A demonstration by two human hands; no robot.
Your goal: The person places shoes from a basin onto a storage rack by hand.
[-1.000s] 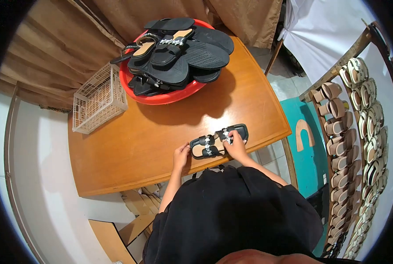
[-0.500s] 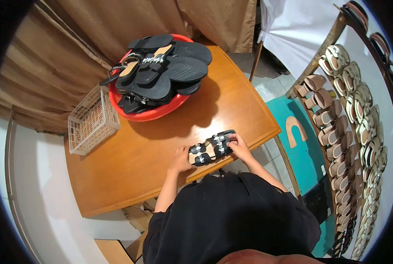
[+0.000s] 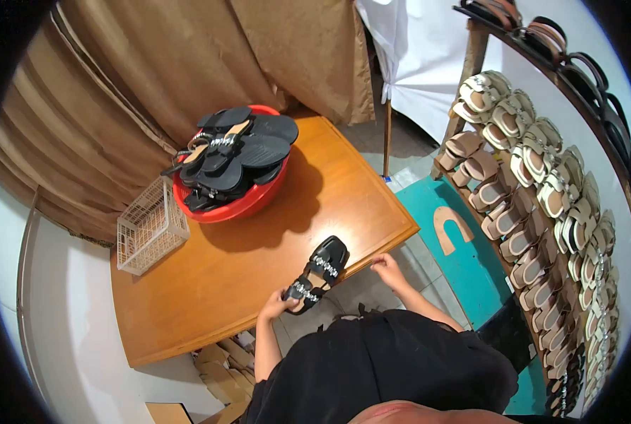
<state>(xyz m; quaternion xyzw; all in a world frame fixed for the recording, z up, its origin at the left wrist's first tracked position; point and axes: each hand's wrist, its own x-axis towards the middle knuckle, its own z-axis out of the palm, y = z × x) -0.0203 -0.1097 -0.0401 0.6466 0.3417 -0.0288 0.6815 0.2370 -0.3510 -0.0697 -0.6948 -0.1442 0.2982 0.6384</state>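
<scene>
Leftward, curtain [image 3: 131, 71]: brown cloth in long vertical folds, hanging behind the far side of the bench.
Crate [image 3: 163, 247]: pale plastic, open mesh walls, roughly rectangular; at the bench's left end, near the basin.
Bench [image 3: 209, 297]: glossy orange-brown wood with a moulded edge; folded cardboard [image 3: 220, 374] lies below.
Basin [image 3: 220, 212]: round, red, set toward the far side, just beside the crate; heaped above the rim with black footwear [image 3: 223, 169], several ribbed or smooth soles turned upward.
Left hand [image 3: 276, 305]: forearm reaching up from the body to the near edge; thumb and fingers clamped on the near end of the sandals.
Sandals [image 3: 319, 272]: black, square-toed, beige insoles, straps set with glinting pale ornaments; held slantwise at the near edge of the bench, partly beyond it. Contact with the wood cannot be told.
Right hand [image 3: 387, 271]: apart from the sandals, just right of them by the bench edge; fingers loosely bent, forearm slanting back to the body.
Teal board [image 3: 464, 279]: flat, right of the bench, bearing a tan U-shaped piece [image 3: 441, 230].
Rack [image 3: 474, 49]: wooden post; tight rows of brown sandals [image 3: 499, 194] and whitish sandals [image 3: 541, 162].
</scene>
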